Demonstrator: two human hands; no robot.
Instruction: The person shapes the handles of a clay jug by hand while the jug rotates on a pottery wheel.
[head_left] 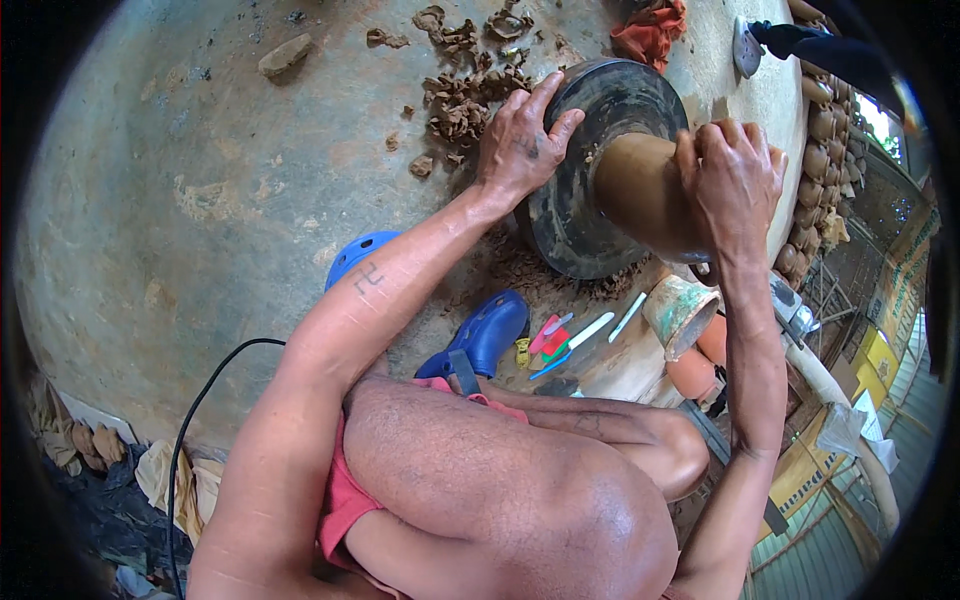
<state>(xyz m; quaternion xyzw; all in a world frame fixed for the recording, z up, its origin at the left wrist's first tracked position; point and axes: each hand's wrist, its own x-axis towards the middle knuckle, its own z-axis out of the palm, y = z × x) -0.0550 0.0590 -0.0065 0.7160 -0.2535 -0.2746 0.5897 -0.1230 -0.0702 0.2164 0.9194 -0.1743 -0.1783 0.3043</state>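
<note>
A brown, wet-looking clay pot (650, 190) stands on the round black potter's wheel (575, 225). My left hand (525, 140) is at the wheel's left edge, its index finger and thumb stretched apart, with nothing in it. At the pot's upper end, my right hand (735, 175) is closed, its fingers curled over the rim. The fingertips and the pot's mouth are hidden behind that hand, so I cannot see whether a small tool is there too.
Clay scraps (465, 105) lie beyond my left hand, near a red cloth (650, 35). Blue clogs (490, 335), several small coloured tools (555, 340) and a clay-smeared bucket (680, 310) are between my legs and the wheel. Stacked pots (815, 170) line the right side.
</note>
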